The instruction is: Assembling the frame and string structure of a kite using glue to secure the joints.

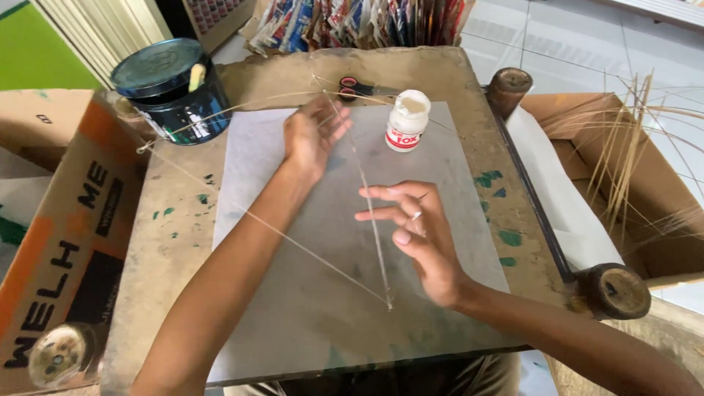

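You're tying the frame: your left hand (312, 136) pinches the far stick (370, 213) top on the sheet (293, 293); right hand (418, 235), open, steadies its middle. Next: keep string (257, 220) taut.

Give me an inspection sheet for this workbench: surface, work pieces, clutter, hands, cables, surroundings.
Surface: worn brown table with green paint spots, grey sheet on top.
Job's things: thin bamboo-stick frame strung with thread, lying on the sheet.
Clutter: small white glue bottle, dark round jar, scissors.
Hands: left hand at the frame's top; right hand open beside the upright stick.
Cables: nothing seen.
Surroundings: orange cardboard box, loose bamboo strips, white tiled floor.
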